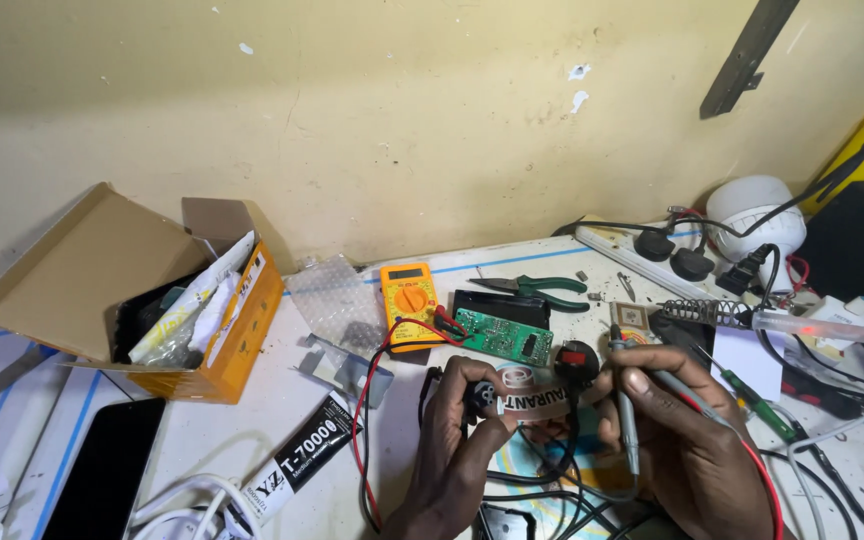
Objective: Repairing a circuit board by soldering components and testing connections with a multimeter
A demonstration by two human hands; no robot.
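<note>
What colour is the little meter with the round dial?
Yellow-orange plastic multimeter with an orange round dial, seen in the head view.

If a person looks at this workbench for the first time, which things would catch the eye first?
Probably the two hands at the bottom centre: the left hand pinches a small black round connector, and the right hand holds a grey test probe. Just behind them lie a bright yellow multimeter and a green circuit board. At the left stands an open orange cardboard box.

Left hand [455,420] grips a small black plug [483,395]; right hand [664,420], just beside it, holds a grey probe [625,410] over the counter [252,420].
</note>
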